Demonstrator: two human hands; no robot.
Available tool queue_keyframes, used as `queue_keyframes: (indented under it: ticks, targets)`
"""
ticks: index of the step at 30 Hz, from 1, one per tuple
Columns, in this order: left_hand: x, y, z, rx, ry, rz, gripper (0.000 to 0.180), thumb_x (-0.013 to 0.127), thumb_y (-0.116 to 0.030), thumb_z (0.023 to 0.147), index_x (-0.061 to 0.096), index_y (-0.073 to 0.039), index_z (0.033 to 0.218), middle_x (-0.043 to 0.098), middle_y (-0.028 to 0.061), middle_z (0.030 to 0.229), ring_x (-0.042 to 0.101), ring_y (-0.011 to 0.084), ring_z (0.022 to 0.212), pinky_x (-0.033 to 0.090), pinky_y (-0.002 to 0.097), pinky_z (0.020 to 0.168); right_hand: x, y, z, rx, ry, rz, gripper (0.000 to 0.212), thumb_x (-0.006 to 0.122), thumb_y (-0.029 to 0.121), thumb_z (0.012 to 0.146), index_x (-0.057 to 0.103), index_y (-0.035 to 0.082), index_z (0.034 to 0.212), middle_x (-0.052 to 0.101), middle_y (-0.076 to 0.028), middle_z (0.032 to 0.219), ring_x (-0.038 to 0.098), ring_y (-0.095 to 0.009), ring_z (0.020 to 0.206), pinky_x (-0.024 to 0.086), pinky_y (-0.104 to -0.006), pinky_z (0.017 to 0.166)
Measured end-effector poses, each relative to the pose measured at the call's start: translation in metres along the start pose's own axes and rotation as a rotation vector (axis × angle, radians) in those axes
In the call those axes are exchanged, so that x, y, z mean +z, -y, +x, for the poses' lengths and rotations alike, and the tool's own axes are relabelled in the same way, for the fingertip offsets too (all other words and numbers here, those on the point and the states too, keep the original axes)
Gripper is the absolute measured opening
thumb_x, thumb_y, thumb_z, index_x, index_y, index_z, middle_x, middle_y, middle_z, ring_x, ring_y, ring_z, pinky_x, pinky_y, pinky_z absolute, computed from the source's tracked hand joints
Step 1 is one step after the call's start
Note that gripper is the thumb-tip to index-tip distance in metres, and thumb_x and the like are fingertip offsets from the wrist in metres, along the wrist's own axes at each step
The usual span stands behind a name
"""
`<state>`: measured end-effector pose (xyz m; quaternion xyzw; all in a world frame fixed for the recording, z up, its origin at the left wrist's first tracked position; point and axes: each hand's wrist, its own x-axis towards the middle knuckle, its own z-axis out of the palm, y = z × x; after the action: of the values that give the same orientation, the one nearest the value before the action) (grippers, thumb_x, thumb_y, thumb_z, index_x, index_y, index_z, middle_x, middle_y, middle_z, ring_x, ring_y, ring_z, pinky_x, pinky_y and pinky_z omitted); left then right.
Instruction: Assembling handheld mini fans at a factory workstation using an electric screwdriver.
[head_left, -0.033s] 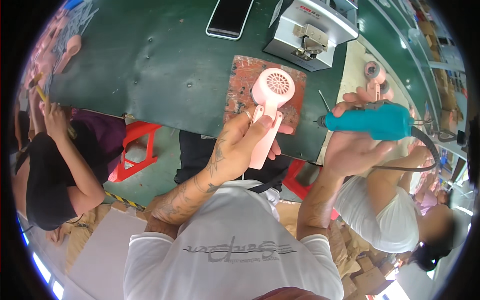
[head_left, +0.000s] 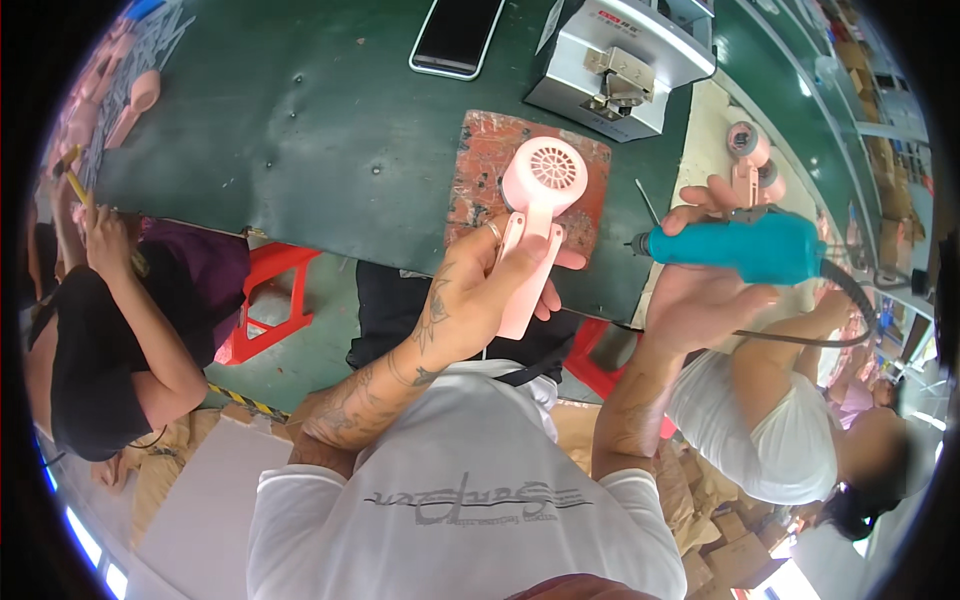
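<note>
My left hand [head_left: 480,295] grips a pink hair dryer [head_left: 528,280] by its handle, thumb lying along the front. The dryer's round slotted grille [head_left: 555,169] faces up, over a worn red board [head_left: 478,145] on the green table. On the right, my right hand [head_left: 695,300] holds a teal electric screwdriver [head_left: 740,246] level across the palm. Its tip points left, apart from the dryer. A dark cord runs from the tool's right end. Just left of my right fingers lies a thin metal rod [head_left: 648,201].
A white-and-grey box-shaped device [head_left: 600,90] with a metal bracket stands at the back, beside a phone [head_left: 455,38]. Pink dryer parts [head_left: 745,160] stand at right; more pink parts [head_left: 135,105] lie far left. People sit on both sides; the left one holds a yellow-handled hammer [head_left: 78,182].
</note>
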<state>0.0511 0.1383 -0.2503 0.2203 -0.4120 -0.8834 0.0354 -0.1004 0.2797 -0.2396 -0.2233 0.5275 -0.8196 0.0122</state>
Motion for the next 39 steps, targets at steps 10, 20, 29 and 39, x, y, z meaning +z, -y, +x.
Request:
queue_keyframes:
  ticks: [10, 20, 29, 39]
  targets:
    - [0.006, 0.014, -0.002, 0.019, -0.051, -0.018, 0.025, 0.06, -0.016, 0.102, 0.059, 0.003, 0.118, 0.073, 0.014, 0.106, 0.071, 0.016, 0.081, 0.059, 0.0291, 0.071, 0.02, 0.026, -0.023, 0.069, 0.01, 0.05, 0.069, 0.046, 0.071, 0.097, 0.054, 0.003, 0.098, 0.049, -0.005, 0.069, 0.047, -0.016, 0.061, 0.038, -0.0322, 0.057]
    - [0.01, 0.016, -0.003, 0.0, -0.052, 0.05, 0.02, 0.061, -0.012, 0.1, 0.06, 0.003, 0.113, 0.072, 0.0108, 0.102, 0.071, 0.0141, 0.08, 0.059, 0.0276, 0.069, 0.062, 0.033, -0.03, -0.295, 0.286, 0.101, 0.082, 0.056, 0.075, 0.086, 0.05, 0.0, 0.12, 0.059, -0.008, 0.077, 0.057, -0.021, 0.062, 0.046, -0.0336, 0.057]
    - [0.013, 0.016, -0.006, 0.008, -0.083, 0.048, 0.016, 0.063, -0.012, 0.099, 0.062, 0.002, 0.107, 0.071, 0.0073, 0.095, 0.071, 0.0126, 0.077, 0.056, 0.0262, 0.066, 0.054, 0.021, -0.037, -0.292, 0.329, 0.078, 0.073, 0.056, 0.072, 0.087, 0.05, 0.004, 0.111, 0.06, -0.008, 0.08, 0.058, -0.022, 0.064, 0.047, -0.0351, 0.059]
    - [0.018, 0.026, -0.004, 0.136, -0.122, 0.179, 0.014, 0.065, -0.012, 0.096, 0.063, -0.001, 0.104, 0.07, 0.0052, 0.071, 0.066, 0.0094, 0.061, 0.05, 0.0257, 0.056, 0.051, 0.021, -0.035, -0.364, 0.405, 0.113, 0.063, 0.057, 0.063, 0.092, 0.045, 0.003, 0.106, 0.058, -0.012, 0.082, 0.058, -0.024, 0.065, 0.049, -0.038, 0.061]
